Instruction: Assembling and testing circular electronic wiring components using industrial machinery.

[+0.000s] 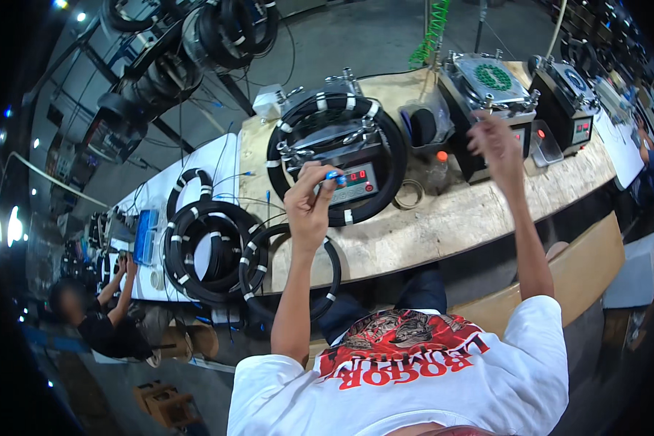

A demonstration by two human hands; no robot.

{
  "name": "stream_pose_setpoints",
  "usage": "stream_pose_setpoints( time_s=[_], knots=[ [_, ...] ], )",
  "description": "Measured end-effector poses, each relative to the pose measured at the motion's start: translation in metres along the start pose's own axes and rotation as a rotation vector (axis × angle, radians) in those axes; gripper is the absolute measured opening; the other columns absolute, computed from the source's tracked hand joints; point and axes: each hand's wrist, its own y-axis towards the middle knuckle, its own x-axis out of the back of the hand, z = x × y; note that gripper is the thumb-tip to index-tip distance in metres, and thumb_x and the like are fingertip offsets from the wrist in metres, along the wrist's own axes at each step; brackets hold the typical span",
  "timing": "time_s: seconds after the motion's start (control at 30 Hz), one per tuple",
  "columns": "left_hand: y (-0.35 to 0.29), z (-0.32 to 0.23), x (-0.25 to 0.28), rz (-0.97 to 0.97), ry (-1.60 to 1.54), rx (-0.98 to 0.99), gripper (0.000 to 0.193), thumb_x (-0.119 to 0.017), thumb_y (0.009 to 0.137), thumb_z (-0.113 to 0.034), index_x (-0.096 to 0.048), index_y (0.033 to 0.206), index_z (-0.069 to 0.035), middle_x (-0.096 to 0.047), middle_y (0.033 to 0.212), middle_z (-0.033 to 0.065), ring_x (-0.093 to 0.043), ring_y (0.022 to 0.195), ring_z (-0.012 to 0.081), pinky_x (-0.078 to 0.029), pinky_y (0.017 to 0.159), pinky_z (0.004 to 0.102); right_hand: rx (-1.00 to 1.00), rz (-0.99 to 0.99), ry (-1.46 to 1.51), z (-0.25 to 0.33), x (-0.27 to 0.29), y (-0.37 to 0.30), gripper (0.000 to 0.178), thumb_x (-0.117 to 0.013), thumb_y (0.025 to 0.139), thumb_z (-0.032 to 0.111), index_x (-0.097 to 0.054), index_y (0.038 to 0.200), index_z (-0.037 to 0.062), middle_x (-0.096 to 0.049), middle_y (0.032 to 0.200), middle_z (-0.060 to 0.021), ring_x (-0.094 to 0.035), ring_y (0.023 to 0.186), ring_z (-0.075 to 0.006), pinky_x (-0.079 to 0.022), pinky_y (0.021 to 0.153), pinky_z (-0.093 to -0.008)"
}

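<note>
My left hand (309, 205) is raised over the bench with thumb and fingers pinched round a small blue connector (334, 176). Just behind it stands a black machine with a control panel (357, 183) and red lit digits. A large black cable coil (394, 156) with white tape bands rests round this machine. My right hand (495, 145) is held up in front of the middle machine (466, 138), fingers loosely apart and nothing visible in them. On that machine's clear top plate lies a ring of green pieces (493, 75).
More taped coils (178, 251) lie at the left, one smaller coil (336, 272) overhanging the front edge. A bottle with an orange cap (439, 171), a tape roll (408, 195) and a clear tray (546, 149) stand on the wooden bench (472, 225). Other people work at both sides.
</note>
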Motion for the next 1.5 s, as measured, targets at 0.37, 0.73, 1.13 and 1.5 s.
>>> stream_pose_setpoints(
  time_s=[0.37, 0.73, 1.13, 1.5],
  knots=[
    [0.01, -0.006, -0.004, -0.095, -0.026, -0.189, 0.014, -0.062, 0.098, -0.008, -0.069, 0.103, 0.002, -0.069, 0.09, 0.0047, -0.062, 0.087, 0.0117, -0.032, 0.114, 0.045, 0.226, 0.152, 0.483, 0.095, -0.165, -0.035, 0.027, -0.076, 0.086, 0.004, -0.065, 0.111, 0.0034, -0.066, 0.093, -0.0057, -0.064, 0.08, -0.012, -0.051, 0.068, -0.0261],
    [0.012, -0.011, -0.004, -0.075, -0.082, -0.245, 0.013, -0.062, 0.096, -0.001, -0.069, 0.106, 0.003, -0.069, 0.098, 0.0074, -0.063, 0.093, 0.0144, -0.031, 0.115, 0.046, 0.305, 0.108, 0.382, 0.109, -0.165, -0.035, 0.023, -0.077, 0.081, 0.001, -0.067, 0.102, 0.003, -0.061, 0.091, -0.0047, -0.059, 0.075, -0.0121, -0.048, 0.065, -0.0264],
    [0.007, -0.016, -0.002, -0.057, -0.153, -0.158, 0.016, -0.062, 0.097, -0.002, -0.068, 0.11, 0.005, -0.069, 0.102, 0.0085, -0.061, 0.096, 0.015, -0.042, 0.101, 0.0363, 0.328, 0.111, 0.389, 0.115, -0.163, -0.031, 0.021, -0.077, 0.081, 0.001, -0.068, 0.1, 0.0029, -0.063, 0.094, -0.0053, -0.059, 0.077, -0.0108, -0.048, 0.067, -0.0254],
    [0.009, -0.015, -0.007, -0.121, -0.132, -0.084, 0.019, -0.065, 0.096, -0.005, -0.069, 0.112, 0.005, -0.066, 0.099, 0.0074, -0.059, 0.089, 0.0116, -0.048, 0.075, 0.0227, 0.041, 0.125, 0.64, 0.111, -0.173, -0.028, 0.015, -0.068, 0.094, 0.002, -0.062, 0.107, -0.0031, -0.065, 0.094, -0.0028, -0.062, 0.081, -0.0065, -0.051, 0.071, -0.0223]
  ],
)
